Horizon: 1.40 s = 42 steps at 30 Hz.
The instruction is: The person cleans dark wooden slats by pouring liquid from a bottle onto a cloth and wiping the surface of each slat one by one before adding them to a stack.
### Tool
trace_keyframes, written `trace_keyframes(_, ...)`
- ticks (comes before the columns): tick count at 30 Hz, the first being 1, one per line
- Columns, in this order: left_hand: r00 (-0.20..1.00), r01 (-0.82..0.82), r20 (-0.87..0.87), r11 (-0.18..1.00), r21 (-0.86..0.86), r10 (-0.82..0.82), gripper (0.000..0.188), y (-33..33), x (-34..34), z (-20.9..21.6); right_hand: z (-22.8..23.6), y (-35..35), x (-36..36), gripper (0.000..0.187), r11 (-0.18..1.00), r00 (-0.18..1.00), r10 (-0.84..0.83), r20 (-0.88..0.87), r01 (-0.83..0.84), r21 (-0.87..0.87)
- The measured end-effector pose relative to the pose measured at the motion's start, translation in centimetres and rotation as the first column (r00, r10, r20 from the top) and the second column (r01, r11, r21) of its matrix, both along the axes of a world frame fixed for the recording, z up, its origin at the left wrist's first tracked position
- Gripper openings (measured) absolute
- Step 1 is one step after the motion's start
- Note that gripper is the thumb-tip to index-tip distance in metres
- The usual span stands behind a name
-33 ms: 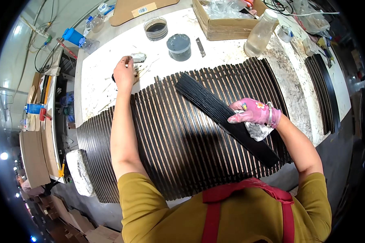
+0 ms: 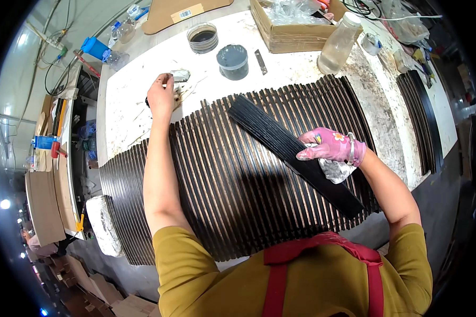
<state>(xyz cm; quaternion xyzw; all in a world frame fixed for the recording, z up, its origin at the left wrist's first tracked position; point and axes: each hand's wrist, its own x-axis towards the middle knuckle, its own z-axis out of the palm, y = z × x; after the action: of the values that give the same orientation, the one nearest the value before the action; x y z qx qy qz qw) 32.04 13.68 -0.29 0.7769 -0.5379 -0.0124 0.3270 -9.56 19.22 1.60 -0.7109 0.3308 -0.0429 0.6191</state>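
Across the table lies a long row of narrow black strips, side by side with brown gaps between them. A bundle of black strips slants over the row at its right half. My right hand, in a pink flowered glove, is closed round the bundle's middle, its thumb on top. A crumpled white rag sticks out under its palm. My bare left hand is beyond the row at the upper left, fingers curled beside a small whitish block. What its fingertips pinch, if anything, is hidden.
Beyond the row stand a cup of dark liquid, a tub of grey-black paste, a flat metal blade, a cardboard box and a bottle of cloudy liquid. More black strips lie far right. A wrapped white block sits lower left.
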Motion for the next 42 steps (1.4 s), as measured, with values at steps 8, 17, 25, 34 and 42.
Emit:
trace_keyframes(8, 0.423, 0.749, -0.892, 0.615, 0.247, -0.158, 0.038, 12.0, -16.1, 4.6, 3.2, -0.3, -2.9, 0.027, 0.901, 0.909, -0.409, 0.076, 0.389, 0.191)
trace_keyframes(17, -0.211, 0.435, -0.944, 0.841, -0.321, -0.252, 0.044, 18.4, -28.7, 2.8, 3.6, 2.3, -0.6, 0.044, 0.805, 0.745, -0.576, 0.337, 0.588, 0.076)
trace_keyframes(25, 0.124, 0.642, -0.992, 0.765, 0.051, -0.038, 0.032, 25.3, -22.6, 5.9, 8.7, 3.7, -9.9, 0.033, 0.604, 0.764, -0.515, 0.389, 0.645, -0.467)
trace_keyframes(34, 0.206, 0.733, -0.977, 0.669, 0.118, -0.054, 0.032, 31.1, -26.4, 5.7, 10.4, 4.7, -7.1, 0.018, -0.096, 0.996, -0.016, -0.087, -0.088, -0.991)
trace_keyframes(42, 0.058, 0.59, -0.998, 0.807, 0.027, -0.01, 0.048, 31.4, -25.1, 6.0, 8.0, -3.7, -19.8, 0.053, 0.442, 0.829, -0.555, 0.067, 0.363, -0.821)
